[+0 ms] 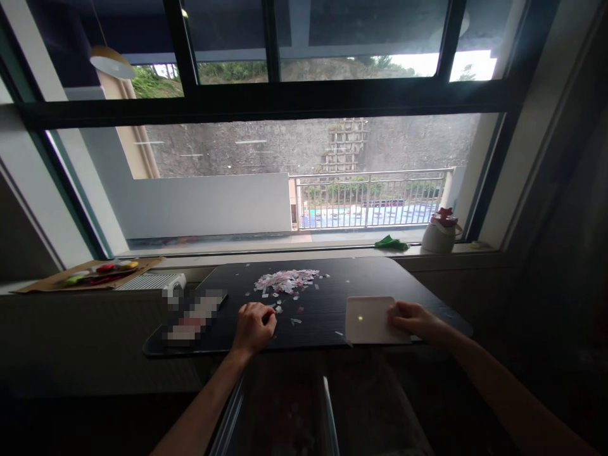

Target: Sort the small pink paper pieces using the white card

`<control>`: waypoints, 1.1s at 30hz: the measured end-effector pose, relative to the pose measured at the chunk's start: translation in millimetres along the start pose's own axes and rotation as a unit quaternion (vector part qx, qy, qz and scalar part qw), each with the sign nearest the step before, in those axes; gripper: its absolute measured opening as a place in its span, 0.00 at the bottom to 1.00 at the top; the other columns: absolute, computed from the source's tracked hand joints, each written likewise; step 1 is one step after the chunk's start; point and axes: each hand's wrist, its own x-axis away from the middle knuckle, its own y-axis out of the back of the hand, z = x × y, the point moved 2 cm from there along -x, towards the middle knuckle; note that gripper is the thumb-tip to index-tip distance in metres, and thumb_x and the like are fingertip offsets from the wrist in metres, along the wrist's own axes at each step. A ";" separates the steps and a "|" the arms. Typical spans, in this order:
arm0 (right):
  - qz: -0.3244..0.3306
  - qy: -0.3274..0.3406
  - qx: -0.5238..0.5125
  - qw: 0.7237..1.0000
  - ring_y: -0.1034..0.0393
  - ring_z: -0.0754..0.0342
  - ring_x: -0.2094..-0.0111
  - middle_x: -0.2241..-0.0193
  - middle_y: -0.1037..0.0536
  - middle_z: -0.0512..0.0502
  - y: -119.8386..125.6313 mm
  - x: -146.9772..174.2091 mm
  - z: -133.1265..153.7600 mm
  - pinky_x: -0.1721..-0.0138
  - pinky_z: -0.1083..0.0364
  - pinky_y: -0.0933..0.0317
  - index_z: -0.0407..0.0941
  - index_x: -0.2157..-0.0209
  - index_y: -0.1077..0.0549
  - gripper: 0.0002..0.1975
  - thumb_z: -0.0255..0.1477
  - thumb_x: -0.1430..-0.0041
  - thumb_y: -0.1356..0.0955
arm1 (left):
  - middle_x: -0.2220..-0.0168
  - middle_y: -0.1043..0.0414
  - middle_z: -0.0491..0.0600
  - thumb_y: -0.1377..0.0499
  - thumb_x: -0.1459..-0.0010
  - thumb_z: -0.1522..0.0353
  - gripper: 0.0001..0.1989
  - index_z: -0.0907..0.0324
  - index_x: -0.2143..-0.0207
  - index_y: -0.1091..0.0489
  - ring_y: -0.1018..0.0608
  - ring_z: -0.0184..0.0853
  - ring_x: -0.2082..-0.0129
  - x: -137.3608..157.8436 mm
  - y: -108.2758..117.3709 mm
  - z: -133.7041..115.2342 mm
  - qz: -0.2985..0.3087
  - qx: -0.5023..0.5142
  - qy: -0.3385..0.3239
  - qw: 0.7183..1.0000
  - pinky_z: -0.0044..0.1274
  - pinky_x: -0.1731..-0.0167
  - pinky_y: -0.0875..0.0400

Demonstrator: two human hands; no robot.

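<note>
My right hand [415, 321] pinches the right side of a shallow white rectangular tray [365, 320] with rounded corners, at the front edge of the dark table [332, 335]. My left hand [254, 326] is above the table's front part, its fingers curled inward; whether anything is inside them is hidden. Just beyond it lies a heap of small white and pinkish paper scraps [287, 280], with loose bits scattered around. A few stray scraps lie near the tray's left edge.
A flat, pixelated item [197, 318] lies at the table's left. On the windowsill stand a pale jug with a red top [439, 234] and a crumpled green cloth or bag [391, 243]. Brown paper with colourful items [102, 272] rests at far left, beside a radiator [152, 282].
</note>
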 end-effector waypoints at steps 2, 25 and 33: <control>-0.014 0.007 -0.009 1.000 0.28 0.54 0.75 0.77 0.22 0.50 -1.8 -4.7 1.2 0.72 0.57 0.37 0.41 0.73 0.26 0.13 0.30 0.65 0.29 | 0.72 0.24 0.48 0.48 0.50 0.68 0.09 0.57 0.76 0.28 0.25 0.40 0.64 0.1 0.5 -0.7 0.002 0.000 0.001 1.000 0.34 0.56 0.37; 0.092 -0.019 0.028 0.995 0.30 0.55 0.75 0.77 0.24 0.52 -11.0 -0.7 16.1 0.72 0.57 0.39 0.41 0.72 0.27 0.15 0.31 0.67 0.27 | 0.71 0.24 0.48 0.47 0.50 0.68 0.09 0.57 0.75 0.27 0.26 0.39 0.64 -0.2 1.4 -0.8 0.001 0.007 0.006 1.000 0.34 0.54 0.38; -0.075 0.062 0.021 0.995 0.31 0.55 0.75 0.77 0.24 0.49 -55.1 -48.1 16.7 0.74 0.57 0.38 0.43 0.73 0.28 0.09 0.30 0.61 0.31 | 0.70 0.24 0.48 0.46 0.51 0.71 0.08 0.57 0.74 0.27 0.27 0.38 0.62 -0.8 3.3 -6.1 0.003 0.024 0.055 0.998 0.35 0.51 0.40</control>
